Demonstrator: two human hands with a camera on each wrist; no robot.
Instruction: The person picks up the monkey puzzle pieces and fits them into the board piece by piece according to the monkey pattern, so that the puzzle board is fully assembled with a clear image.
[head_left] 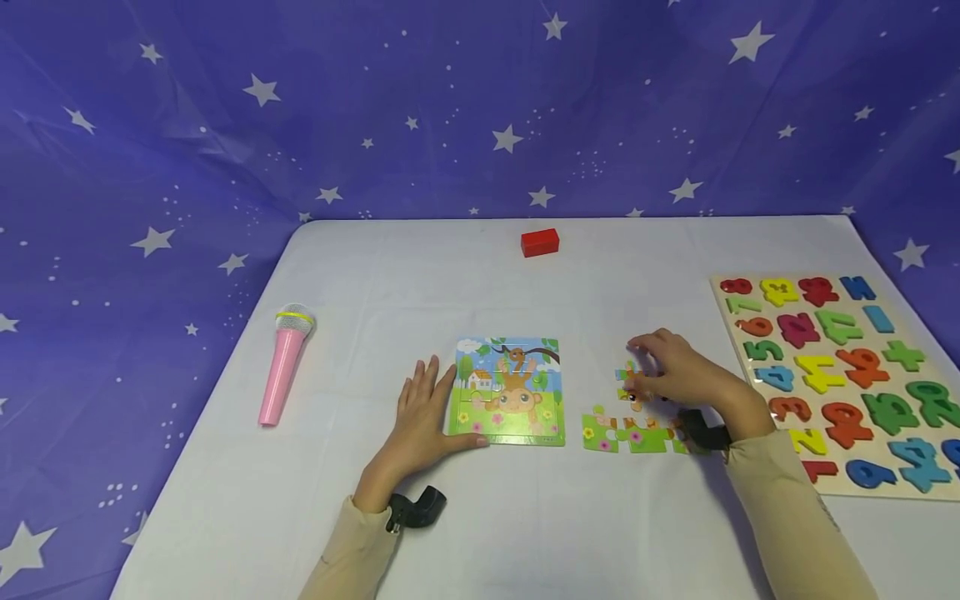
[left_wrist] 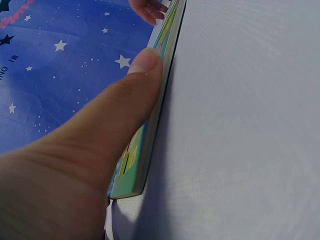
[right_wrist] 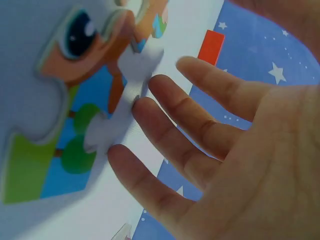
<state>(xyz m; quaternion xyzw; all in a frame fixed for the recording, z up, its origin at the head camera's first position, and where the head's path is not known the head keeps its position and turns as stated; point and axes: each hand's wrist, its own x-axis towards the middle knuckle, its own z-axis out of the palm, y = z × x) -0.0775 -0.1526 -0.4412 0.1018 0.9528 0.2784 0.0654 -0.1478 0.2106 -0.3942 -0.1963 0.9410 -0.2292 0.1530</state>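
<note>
A square jigsaw board point(head_left: 525, 429) with a monkey picture lies mid-table. My left hand point(head_left: 420, 429) rests along its left side with fingers spread, the thumb touching the near edge; in the left wrist view that thumb point(left_wrist: 117, 102) lies against the board's rim. Right of the board are several loose jigsaw pieces point(head_left: 600, 437), some with flowers on green. Over them hovers my right hand point(head_left: 678, 371), thumb and forefinger apart. The right wrist view shows its extended fingers point(right_wrist: 172, 157) close beside a piece with green trees point(right_wrist: 70, 172) and one with an eye point(right_wrist: 65, 75).
A pink toy microphone point(head_left: 281, 375) lies at the left. Near the back edge is a red block point(head_left: 540, 243). A wooden number board point(head_left: 813, 399) with raised coloured numerals stands at the right, beside my right forearm.
</note>
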